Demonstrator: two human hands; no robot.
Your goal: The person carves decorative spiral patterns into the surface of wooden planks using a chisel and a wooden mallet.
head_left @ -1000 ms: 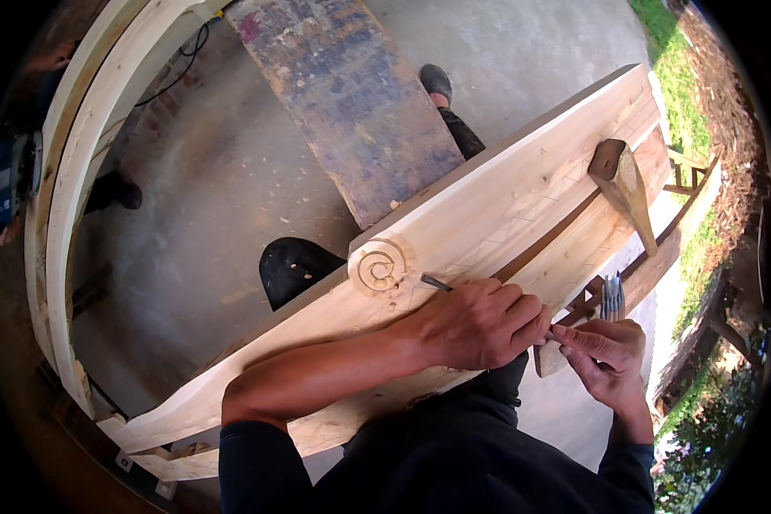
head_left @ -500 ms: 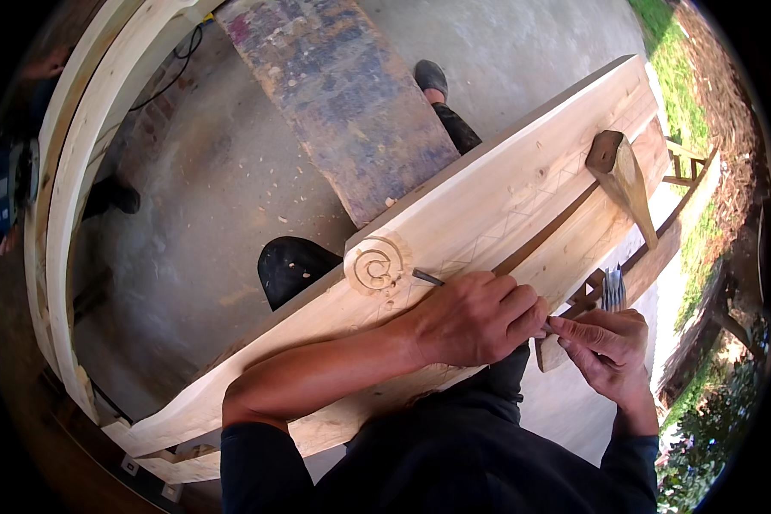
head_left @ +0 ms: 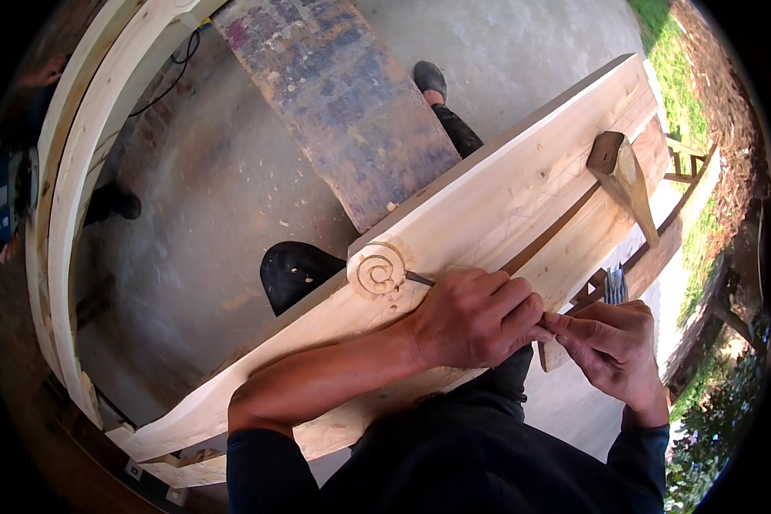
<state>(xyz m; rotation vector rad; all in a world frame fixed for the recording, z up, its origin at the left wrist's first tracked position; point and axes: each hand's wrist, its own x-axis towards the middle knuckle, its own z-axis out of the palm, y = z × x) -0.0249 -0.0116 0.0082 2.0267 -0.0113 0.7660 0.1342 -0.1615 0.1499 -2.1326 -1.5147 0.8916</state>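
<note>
A slim dark carving chisel (head_left: 420, 279) points left across a pale wooden beam (head_left: 488, 214). Its tip lies at the right edge of a spiral carving (head_left: 377, 270) cut in the beam's face. My left hand (head_left: 480, 317) wraps round the chisel's shaft, with its forearm resting across the beam. At the tool's rear end, fingers and thumb of my right hand (head_left: 608, 347) pinch close against my left one; most of the handle is hidden between them. A wooden mallet (head_left: 621, 180) lies on the beam at the upper right.
A paint-stained plank (head_left: 343, 103) stretches away beyond the beam. Curved timber pieces (head_left: 64, 214) rise at the left, where another person's hand (head_left: 47, 73) and a blue power tool (head_left: 8, 193) appear. Wood chips dot the concrete floor (head_left: 223, 214). Grass (head_left: 677, 77) borders the right side.
The chisel tip has shifted slightly left, closer to the spiral's edge. My right hand has moved a little, still pinching the rear end. The mallet stays put.
</note>
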